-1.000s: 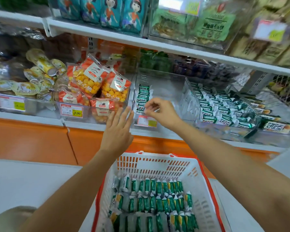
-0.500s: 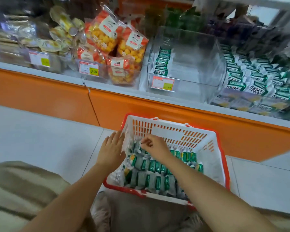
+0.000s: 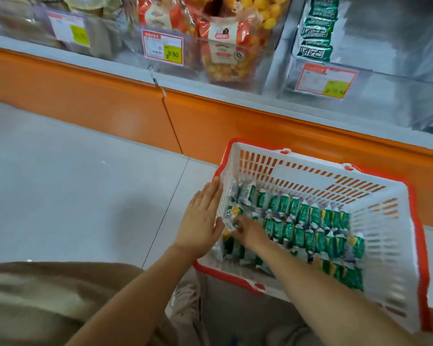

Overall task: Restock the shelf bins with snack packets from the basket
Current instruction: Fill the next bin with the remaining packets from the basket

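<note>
Head view, the only one.

- Basket is low at 4 o'clock of frame, just beside the orange shelf base.
- Packets lie in rows across its bottom, long axes roughly 12–6, toward the shelf.
- Right hand is inside at the basket's 9 o'clock end. Its fingers curl onto one packet, which is tipped up above the row. Looks like a pinch, but blur hides how firm.
- Left hand is flat, fingers straight and together, pressed on the outside of the basket's left wall. It holds nothing.
- Bin with the same green packets is at 1 o'clock from the right hand, up on the shelf, well apart.

Right hand is nearer the bin. The stack there seems to run 9–3, so I'd expect about a quarter turn on the way up.
</note>
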Demonstrator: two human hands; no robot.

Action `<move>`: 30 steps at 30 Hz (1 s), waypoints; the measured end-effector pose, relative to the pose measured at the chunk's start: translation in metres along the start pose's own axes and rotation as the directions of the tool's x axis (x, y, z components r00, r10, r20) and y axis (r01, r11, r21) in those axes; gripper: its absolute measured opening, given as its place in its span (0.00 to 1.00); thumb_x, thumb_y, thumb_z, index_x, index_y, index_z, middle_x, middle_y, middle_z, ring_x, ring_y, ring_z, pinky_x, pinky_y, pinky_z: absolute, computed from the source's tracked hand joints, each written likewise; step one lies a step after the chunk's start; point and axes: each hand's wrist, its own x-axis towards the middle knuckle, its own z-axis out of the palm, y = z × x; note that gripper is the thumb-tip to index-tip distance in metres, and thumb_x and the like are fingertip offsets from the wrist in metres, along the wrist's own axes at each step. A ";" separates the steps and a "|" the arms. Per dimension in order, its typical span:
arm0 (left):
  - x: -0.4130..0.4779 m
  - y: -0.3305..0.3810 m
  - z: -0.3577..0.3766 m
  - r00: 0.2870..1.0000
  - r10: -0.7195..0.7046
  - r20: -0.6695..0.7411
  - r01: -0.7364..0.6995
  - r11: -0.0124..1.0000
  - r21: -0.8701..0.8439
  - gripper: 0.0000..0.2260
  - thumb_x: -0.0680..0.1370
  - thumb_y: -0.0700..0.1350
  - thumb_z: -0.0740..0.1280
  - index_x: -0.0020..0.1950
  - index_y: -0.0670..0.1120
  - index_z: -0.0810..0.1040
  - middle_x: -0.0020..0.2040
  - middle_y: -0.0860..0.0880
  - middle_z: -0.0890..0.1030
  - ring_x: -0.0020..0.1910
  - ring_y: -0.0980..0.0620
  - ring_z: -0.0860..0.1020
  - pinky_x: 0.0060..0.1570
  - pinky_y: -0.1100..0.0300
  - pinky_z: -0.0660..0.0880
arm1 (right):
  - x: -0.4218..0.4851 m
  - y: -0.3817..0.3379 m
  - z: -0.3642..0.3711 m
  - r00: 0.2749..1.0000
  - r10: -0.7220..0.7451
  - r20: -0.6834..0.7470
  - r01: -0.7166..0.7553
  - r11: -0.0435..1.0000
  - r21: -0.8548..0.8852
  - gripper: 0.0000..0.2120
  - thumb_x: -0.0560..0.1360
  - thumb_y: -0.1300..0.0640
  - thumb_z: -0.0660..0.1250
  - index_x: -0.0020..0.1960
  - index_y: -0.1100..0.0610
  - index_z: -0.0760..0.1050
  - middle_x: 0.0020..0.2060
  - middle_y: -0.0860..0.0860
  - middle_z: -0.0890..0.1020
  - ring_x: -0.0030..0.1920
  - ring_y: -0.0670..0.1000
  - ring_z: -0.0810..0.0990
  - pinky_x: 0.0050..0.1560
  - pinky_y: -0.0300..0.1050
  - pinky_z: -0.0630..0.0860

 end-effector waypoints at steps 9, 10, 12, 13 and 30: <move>0.001 0.001 0.002 0.999 0.019 -0.034 -0.017 0.999 0.045 0.31 0.77 0.46 0.55 0.80 0.41 0.53 0.81 0.44 0.51 0.79 0.45 0.54 0.77 0.48 0.55 | 0.004 -0.001 0.009 0.992 0.069 -0.109 -0.058 0.993 0.106 0.16 0.70 0.47 0.76 0.46 0.50 0.70 0.38 0.45 0.74 0.42 0.50 0.75 0.39 0.42 0.66; 0.001 0.000 0.003 0.999 0.019 -0.033 -0.017 0.999 0.051 0.31 0.77 0.46 0.55 0.80 0.42 0.53 0.81 0.44 0.51 0.79 0.44 0.54 0.77 0.48 0.56 | 0.004 0.001 0.006 0.993 0.065 -0.098 -0.052 0.991 0.125 0.18 0.70 0.48 0.76 0.51 0.51 0.71 0.40 0.46 0.75 0.43 0.49 0.75 0.40 0.42 0.66; 0.002 0.000 0.002 0.999 0.021 -0.029 -0.019 0.997 0.071 0.31 0.77 0.46 0.54 0.80 0.42 0.55 0.81 0.44 0.52 0.78 0.44 0.56 0.76 0.48 0.56 | 0.003 0.004 -0.005 0.995 0.032 -0.089 -0.021 0.992 0.127 0.19 0.73 0.50 0.73 0.61 0.52 0.73 0.41 0.48 0.76 0.42 0.49 0.75 0.40 0.42 0.67; 0.002 0.000 0.002 0.999 0.023 -0.028 -0.020 0.995 0.094 0.31 0.77 0.46 0.55 0.80 0.41 0.56 0.81 0.43 0.52 0.78 0.43 0.57 0.76 0.48 0.57 | 0.001 0.006 -0.012 0.996 0.010 -0.089 0.000 0.993 0.119 0.19 0.74 0.51 0.72 0.64 0.52 0.74 0.40 0.47 0.76 0.41 0.49 0.75 0.39 0.42 0.69; 0.054 0.088 -0.067 0.968 -0.251 -0.016 0.164 0.679 -0.716 0.18 0.77 0.54 0.70 0.61 0.45 0.77 0.53 0.48 0.82 0.55 0.50 0.78 0.55 0.53 0.75 | -0.112 -0.009 -0.153 0.856 -0.169 -0.489 0.460 0.680 0.570 0.16 0.75 0.66 0.71 0.60 0.58 0.73 0.48 0.51 0.79 0.49 0.52 0.80 0.41 0.34 0.77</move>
